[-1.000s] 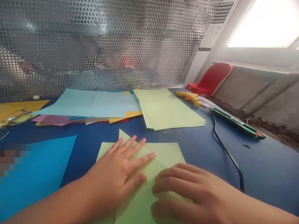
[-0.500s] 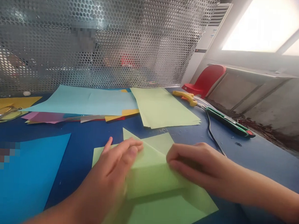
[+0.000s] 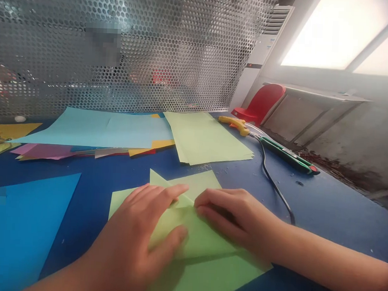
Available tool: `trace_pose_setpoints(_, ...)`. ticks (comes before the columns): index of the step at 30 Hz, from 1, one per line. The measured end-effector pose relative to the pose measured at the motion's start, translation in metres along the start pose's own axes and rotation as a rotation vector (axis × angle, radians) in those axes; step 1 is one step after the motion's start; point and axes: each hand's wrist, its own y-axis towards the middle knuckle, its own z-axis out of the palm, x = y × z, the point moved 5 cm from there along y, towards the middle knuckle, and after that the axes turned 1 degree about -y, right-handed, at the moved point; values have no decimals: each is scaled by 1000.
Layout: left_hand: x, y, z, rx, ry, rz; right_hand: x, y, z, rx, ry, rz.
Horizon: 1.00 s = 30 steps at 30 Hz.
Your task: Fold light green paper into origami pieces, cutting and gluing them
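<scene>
Curling green paper [image 3: 202, 243] over, flatter earlier; pinching with right hand [image 3: 242, 214], steadying with spread left hand [image 3: 137, 229]; apparently mid-fold.

No lettering or number can be read; the small marks [image 3: 272, 40] on the white cabinet [image 3: 256, 54] are too tiny.
</scene>
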Motion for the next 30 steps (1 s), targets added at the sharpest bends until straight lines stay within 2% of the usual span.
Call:
trace_pose_setpoints(5,-4,1,9,83,75,17,2,-2,-4,-14,16,2)
trace_pose_setpoints(7,-5,0,11,76,123,16,1,-1,-10,2,45,-27)
trace_pose_setpoints(12,-5,-5,14,37,184,54,-10,-4,-22,133,121,-140)
trace_pose_setpoints(14,-3,-7,14,11,199,64,-13,-8,-23,142,113,-184)
trace_pose_setpoints(19,0,-9,13,5,194,88,-5,-17,-20,150,-50,-294)
trace_pose_setpoints(23,-1,-8,15,91,218,81,3,-18,-19,121,-204,-359)
trace_pose_setpoints(26,-5,-5,18,171,196,129,5,-16,-19,95,-272,-399)
trace_pose_setpoints(30,-8,-1,17,185,204,158,11,-14,-22,22,-388,-514)
